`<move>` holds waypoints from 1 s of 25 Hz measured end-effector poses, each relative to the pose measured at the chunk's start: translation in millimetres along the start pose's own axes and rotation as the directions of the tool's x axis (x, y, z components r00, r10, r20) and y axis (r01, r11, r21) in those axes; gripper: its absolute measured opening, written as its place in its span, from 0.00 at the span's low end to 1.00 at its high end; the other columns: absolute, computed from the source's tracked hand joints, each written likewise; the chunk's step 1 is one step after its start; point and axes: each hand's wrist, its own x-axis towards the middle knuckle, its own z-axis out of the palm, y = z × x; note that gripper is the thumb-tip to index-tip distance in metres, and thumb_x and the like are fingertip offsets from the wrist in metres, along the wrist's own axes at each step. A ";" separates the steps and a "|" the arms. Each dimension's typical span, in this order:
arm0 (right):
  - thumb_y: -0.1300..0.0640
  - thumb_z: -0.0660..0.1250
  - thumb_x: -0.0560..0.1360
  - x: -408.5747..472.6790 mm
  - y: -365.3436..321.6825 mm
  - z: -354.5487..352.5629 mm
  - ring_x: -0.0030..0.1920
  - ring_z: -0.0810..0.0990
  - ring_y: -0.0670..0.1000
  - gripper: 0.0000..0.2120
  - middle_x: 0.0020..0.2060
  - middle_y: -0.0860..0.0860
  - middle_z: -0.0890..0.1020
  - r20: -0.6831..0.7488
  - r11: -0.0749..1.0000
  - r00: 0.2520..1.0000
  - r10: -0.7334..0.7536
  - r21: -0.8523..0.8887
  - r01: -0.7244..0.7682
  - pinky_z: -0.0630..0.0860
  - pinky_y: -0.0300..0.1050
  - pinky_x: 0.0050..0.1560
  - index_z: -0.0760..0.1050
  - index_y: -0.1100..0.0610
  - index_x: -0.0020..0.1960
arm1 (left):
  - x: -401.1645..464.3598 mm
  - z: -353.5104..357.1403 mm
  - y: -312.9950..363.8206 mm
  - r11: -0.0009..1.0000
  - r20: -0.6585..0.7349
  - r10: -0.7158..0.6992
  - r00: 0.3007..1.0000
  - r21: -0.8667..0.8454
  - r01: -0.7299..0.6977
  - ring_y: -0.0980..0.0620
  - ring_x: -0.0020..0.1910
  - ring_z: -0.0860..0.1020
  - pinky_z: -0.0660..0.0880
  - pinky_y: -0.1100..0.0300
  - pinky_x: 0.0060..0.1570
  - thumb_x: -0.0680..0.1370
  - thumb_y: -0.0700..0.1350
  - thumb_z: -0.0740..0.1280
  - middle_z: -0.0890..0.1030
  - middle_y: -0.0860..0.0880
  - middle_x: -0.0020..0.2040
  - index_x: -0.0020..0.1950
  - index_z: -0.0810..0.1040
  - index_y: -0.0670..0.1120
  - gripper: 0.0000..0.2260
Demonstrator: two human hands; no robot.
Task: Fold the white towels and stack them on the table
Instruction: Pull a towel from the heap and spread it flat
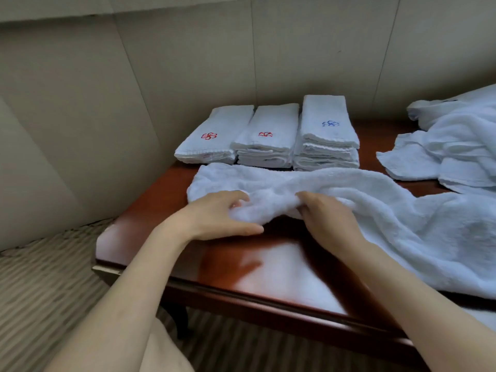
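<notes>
A large white towel (375,210) lies rumpled across the dark red wooden table (268,264), trailing off to the right. My left hand (222,216) grips its near edge at the left end, fingers curled into the cloth. My right hand (327,218) pinches the same bunched edge a little to the right. Behind the towel stand three stacks of folded white towels: a low one with a red emblem (212,138), a middle one with a red emblem (268,138), and the tallest with a blue emblem (327,130).
A heap of unfolded white towels (451,146) lies at the table's back right. Beige padded wall panels (134,103) rise behind and left. Striped carpet (40,291) lies beyond the table's left edge.
</notes>
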 end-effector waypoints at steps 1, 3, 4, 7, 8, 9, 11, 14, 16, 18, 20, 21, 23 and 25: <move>0.56 0.57 0.79 4.7 -4.8 -0.7 0.50 0.78 0.60 0.08 0.46 0.56 0.81 -0.013 0.990 0.997 0.080 0.116 -0.078 0.70 0.50 0.44 0.74 0.57 0.48 | 3.0 5.3 -5.5 0.996 -0.001 0.060 0.998 0.063 -0.060 0.58 0.60 0.72 0.69 0.62 0.59 0.68 0.64 0.71 0.75 0.59 0.61 0.65 0.71 0.54 0.29; 0.55 0.58 0.78 11.7 -12.9 -2.7 0.43 0.75 0.58 0.13 0.36 0.54 0.77 0.098 0.887 0.967 0.236 0.384 -0.256 0.66 0.48 0.38 0.70 0.58 0.37 | 13.5 17.7 -14.0 0.969 -0.101 0.173 0.980 0.198 -0.151 0.53 0.59 0.73 0.70 0.54 0.58 0.71 0.58 0.69 0.76 0.55 0.59 0.64 0.69 0.53 0.24; 0.56 0.59 0.78 13.4 -14.9 -5.0 0.42 0.74 0.56 0.13 0.34 0.54 0.76 0.170 0.812 0.943 0.286 0.479 -0.333 0.65 0.47 0.37 0.70 0.58 0.35 | 20.8 20.2 -16.0 0.950 -0.213 0.201 0.956 0.280 -0.138 0.50 0.59 0.74 0.71 0.52 0.56 0.72 0.53 0.67 0.76 0.53 0.58 0.64 0.69 0.52 0.21; 0.58 0.58 0.78 15.7 -9.9 -15.2 0.45 0.74 0.55 0.12 0.43 0.62 0.79 0.295 0.624 0.883 0.365 0.626 -0.467 0.67 0.46 0.40 0.78 0.63 0.44 | 35.5 15.4 -16.6 0.923 -0.527 0.090 0.845 0.363 0.128 0.43 0.60 0.72 0.68 0.51 0.52 0.73 0.40 0.62 0.73 0.46 0.60 0.69 0.65 0.49 0.24; 0.58 0.58 0.78 15.3 -7.2 -18.1 0.44 0.75 0.55 0.12 0.43 0.61 0.79 0.309 0.566 0.861 0.403 0.655 -0.500 0.67 0.46 0.41 0.77 0.62 0.43 | 38.7 11.8 -19.6 0.936 -0.590 0.014 0.808 0.291 0.197 0.41 0.60 0.71 0.68 0.50 0.51 0.73 0.36 0.62 0.72 0.44 0.60 0.69 0.65 0.47 0.24; 0.57 0.58 0.78 14.9 -4.2 -20.3 0.43 0.75 0.56 0.13 0.41 0.58 0.80 0.309 0.520 0.839 0.448 0.673 -0.526 0.67 0.46 0.41 0.76 0.60 0.41 | 40.7 7.6 -23.6 0.955 -0.636 -0.050 0.770 0.195 0.223 0.40 0.58 0.72 0.69 0.50 0.50 0.73 0.33 0.61 0.73 0.43 0.58 0.67 0.67 0.46 0.22; 0.56 0.59 0.77 16.1 3.5 -16.1 0.39 0.74 0.55 0.14 0.38 0.56 0.79 0.282 0.471 0.820 0.498 0.706 -0.528 0.68 0.45 0.40 0.76 0.64 0.40 | 43.2 1.8 -33.9 0.990 -0.700 -0.117 0.704 -0.028 0.136 0.40 0.51 0.74 0.69 0.51 0.45 0.75 0.34 0.60 0.77 0.43 0.52 0.55 0.75 0.43 0.12; 0.54 0.61 0.76 14.3 5.4 -10.2 0.36 0.75 0.51 0.09 0.37 0.51 0.79 0.186 0.529 0.851 0.491 0.712 -0.461 0.69 0.43 0.39 0.77 0.59 0.43 | 46.9 2.2 -41.9 0.964 -0.636 -0.162 0.755 -0.264 -0.016 0.44 0.40 0.73 0.66 0.56 0.38 0.75 0.36 0.59 0.80 0.41 0.42 0.42 0.77 0.38 0.07; 0.51 0.63 0.76 10.6 0.3 -15.1 0.39 0.77 0.48 0.06 0.38 0.46 0.80 0.119 0.609 0.891 0.439 0.690 -0.392 0.72 0.42 0.40 0.77 0.51 0.45 | 45.9 0.1 -41.9 0.912 -0.598 -0.215 0.772 -0.406 -0.060 0.48 0.38 0.71 0.65 0.57 0.36 0.74 0.33 0.60 0.79 0.41 0.37 0.39 0.77 0.37 0.08; 0.48 0.65 0.76 5.3 -7.4 -28.3 0.35 0.77 0.47 0.11 0.32 0.45 0.80 0.251 0.632 0.937 0.244 0.691 -0.349 0.71 0.37 0.35 0.79 0.52 0.40 | 35.7 -14.9 -38.3 0.713 -0.562 -0.353 0.748 -0.679 -0.174 0.50 0.37 0.72 0.67 0.59 0.35 0.73 0.30 0.60 0.77 0.44 0.35 0.35 0.76 0.41 0.10; 0.40 0.66 0.72 -3.0 -18.6 -42.9 0.32 0.77 0.48 0.16 0.31 0.46 0.81 0.523 0.597 0.852 0.016 0.679 -0.427 0.71 0.37 0.32 0.82 0.52 0.40 | 19.8 -36.0 -41.4 0.428 -0.518 -0.476 0.711 -0.843 -0.327 0.51 0.31 0.72 0.69 0.64 0.30 0.73 0.30 0.59 0.75 0.46 0.31 0.35 0.73 0.42 0.11; 0.36 0.64 0.69 -4.6 -21.5 -47.2 0.31 0.77 0.49 0.20 0.32 0.45 0.81 0.584 0.603 0.810 -0.052 0.665 -0.441 0.71 0.39 0.32 0.83 0.51 0.43 | 11.4 -44.5 -44.7 0.356 -0.494 -0.517 0.699 -0.867 -0.349 0.52 0.27 0.70 0.68 0.65 0.28 0.73 0.32 0.59 0.72 0.46 0.30 0.35 0.72 0.42 0.09; 0.35 0.61 0.70 -1.2 -18.4 -44.8 0.34 0.82 0.50 0.22 0.39 0.45 0.85 0.504 0.656 0.862 -0.059 0.670 -0.347 0.78 0.43 0.37 0.81 0.50 0.50 | 1.5 -52.9 -52.7 0.401 -0.405 -0.579 0.708 -0.897 -0.185 0.51 0.29 0.67 0.65 0.63 0.29 0.74 0.39 0.61 0.69 0.47 0.32 0.39 0.71 0.44 0.05; 0.42 0.62 0.76 7.5 -7.3 -32.9 0.43 0.84 0.50 0.17 0.45 0.47 0.85 0.244 0.772 0.965 0.091 0.595 -0.224 0.79 0.46 0.45 0.80 0.52 0.54 | -0.9 -50.0 -63.3 0.521 -0.236 -0.626 0.743 -0.835 0.174 0.50 0.37 0.72 0.67 0.59 0.37 0.78 0.51 0.60 0.71 0.47 0.38 0.45 0.73 0.45 0.10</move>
